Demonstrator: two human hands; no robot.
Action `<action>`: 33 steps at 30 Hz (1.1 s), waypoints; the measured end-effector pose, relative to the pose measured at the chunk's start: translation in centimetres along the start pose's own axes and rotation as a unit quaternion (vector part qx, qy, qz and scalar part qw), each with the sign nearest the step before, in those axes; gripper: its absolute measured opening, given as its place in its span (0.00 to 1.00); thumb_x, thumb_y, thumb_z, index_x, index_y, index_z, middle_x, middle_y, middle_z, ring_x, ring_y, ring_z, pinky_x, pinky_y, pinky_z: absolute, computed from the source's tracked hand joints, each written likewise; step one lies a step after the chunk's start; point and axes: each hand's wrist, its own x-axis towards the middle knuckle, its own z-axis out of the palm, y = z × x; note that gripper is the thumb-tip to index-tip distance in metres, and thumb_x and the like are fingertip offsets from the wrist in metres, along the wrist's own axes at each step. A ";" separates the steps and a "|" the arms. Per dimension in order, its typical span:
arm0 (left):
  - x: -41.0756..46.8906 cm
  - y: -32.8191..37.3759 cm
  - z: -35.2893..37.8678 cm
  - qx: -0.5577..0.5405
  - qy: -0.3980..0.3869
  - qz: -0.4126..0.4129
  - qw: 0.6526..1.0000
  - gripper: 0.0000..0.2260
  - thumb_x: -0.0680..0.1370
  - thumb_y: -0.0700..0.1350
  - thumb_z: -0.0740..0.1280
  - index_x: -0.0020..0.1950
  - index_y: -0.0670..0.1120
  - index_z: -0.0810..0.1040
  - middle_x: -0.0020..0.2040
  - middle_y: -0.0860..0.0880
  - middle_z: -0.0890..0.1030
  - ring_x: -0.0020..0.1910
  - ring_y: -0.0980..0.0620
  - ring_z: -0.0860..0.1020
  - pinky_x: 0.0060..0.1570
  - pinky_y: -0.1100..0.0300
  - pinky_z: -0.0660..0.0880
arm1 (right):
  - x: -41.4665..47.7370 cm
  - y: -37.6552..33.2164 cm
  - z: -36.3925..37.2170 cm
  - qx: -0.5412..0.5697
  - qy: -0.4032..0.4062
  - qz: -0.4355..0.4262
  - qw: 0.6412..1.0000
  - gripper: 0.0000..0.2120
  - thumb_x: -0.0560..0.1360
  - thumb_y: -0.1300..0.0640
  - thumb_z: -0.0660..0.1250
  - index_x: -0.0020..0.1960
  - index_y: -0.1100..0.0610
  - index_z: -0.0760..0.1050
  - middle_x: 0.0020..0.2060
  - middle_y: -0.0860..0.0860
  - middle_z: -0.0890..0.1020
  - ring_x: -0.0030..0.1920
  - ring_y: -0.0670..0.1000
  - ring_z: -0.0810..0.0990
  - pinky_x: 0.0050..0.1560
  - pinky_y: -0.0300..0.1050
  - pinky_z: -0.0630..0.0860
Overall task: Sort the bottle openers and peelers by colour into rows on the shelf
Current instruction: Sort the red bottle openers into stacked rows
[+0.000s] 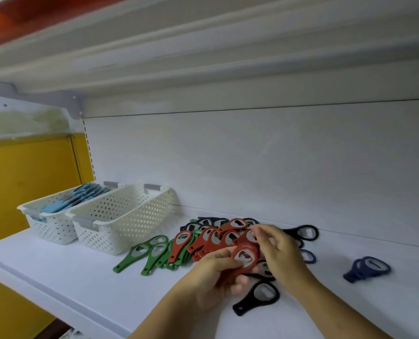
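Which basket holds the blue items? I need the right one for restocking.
The left basket, farther from the openers, holds blue items. The right basket beside it shows no contents from this view.

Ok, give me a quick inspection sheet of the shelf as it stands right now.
Surface: white shelf, bare at front left.
Job's things: green openers fanned left; red openers piled centre; black opener in front; blue openers apart at right.
Clutter: two white baskets, the left one holding light blue items.
Hands: left hand holds a red opener; right hand fingers the pile.
Cables: nothing seen.
Surroundings: yellow panel, shelf above.
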 end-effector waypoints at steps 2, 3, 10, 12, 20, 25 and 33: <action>-0.5 0.6 -0.4 -0.012 0.019 0.002 1.000 0.15 0.78 0.33 0.59 0.61 0.43 0.76 0.47 0.38 0.82 0.28 0.53 0.76 0.24 0.64 0.74 | 0.3 0.9 -0.9 -0.092 0.034 -0.008 0.995 0.12 0.77 0.48 0.62 0.54 0.52 0.80 0.46 0.42 0.81 0.47 0.42 0.80 0.50 0.40 0.76; -0.9 0.8 -0.7 -0.031 0.033 0.006 0.999 0.16 0.78 0.33 0.59 0.63 0.44 0.75 0.47 0.38 0.82 0.28 0.53 0.75 0.24 0.64 0.75 | 0.4 1.5 -1.4 -0.148 0.038 -0.006 0.988 0.11 0.78 0.51 0.63 0.55 0.54 0.80 0.45 0.43 0.81 0.46 0.44 0.79 0.48 0.41 0.75; -3.4 0.3 -3.8 -0.148 0.100 -0.001 0.984 0.12 0.77 0.34 0.56 0.60 0.39 0.72 0.53 0.34 0.82 0.27 0.48 0.79 0.22 0.64 0.74 | 1.4 2.0 -0.5 -0.325 0.011 -0.022 0.945 0.11 0.75 0.55 0.66 0.57 0.51 0.78 0.52 0.46 0.78 0.45 0.48 0.76 0.40 0.37 0.71; -3.3 0.2 -3.8 -0.129 0.106 0.012 0.986 0.12 0.77 0.33 0.56 0.59 0.37 0.72 0.52 0.34 0.82 0.27 0.49 0.79 0.23 0.64 0.74 | 2.1 1.5 0.7 -0.371 -0.060 -0.033 0.926 0.15 0.76 0.53 0.65 0.62 0.47 0.75 0.57 0.44 0.73 0.52 0.47 0.75 0.47 0.38 0.71; -3.7 0.3 -2.9 -0.080 0.109 0.034 0.990 0.13 0.79 0.31 0.55 0.57 0.40 0.76 0.53 0.33 0.81 0.34 0.47 0.81 0.32 0.59 0.79 | 2.2 2.5 2.9 -0.408 -0.053 -0.124 0.903 0.14 0.76 0.53 0.67 0.62 0.50 0.77 0.56 0.46 0.75 0.56 0.49 0.75 0.45 0.36 0.69; -3.5 0.4 -3.0 -0.112 0.112 0.019 0.987 0.13 0.79 0.32 0.56 0.60 0.42 0.74 0.54 0.35 0.81 0.43 0.44 0.83 0.41 0.55 0.81 | 2.0 1.7 2.6 -0.280 0.102 -0.270 0.915 0.12 0.76 0.55 0.65 0.51 0.63 0.81 0.44 0.52 0.81 0.43 0.50 0.80 0.43 0.34 0.73; -3.4 0.3 -3.3 -0.167 0.104 0.007 0.980 0.18 0.82 0.51 0.55 0.56 0.40 0.78 0.43 0.42 0.82 0.40 0.47 0.82 0.45 0.54 0.80 | -0.5 -0.7 5.3 -0.234 -0.080 -0.472 0.846 0.10 0.77 0.56 0.65 0.50 0.59 0.83 0.42 0.51 0.81 0.42 0.50 0.79 0.44 0.40 0.77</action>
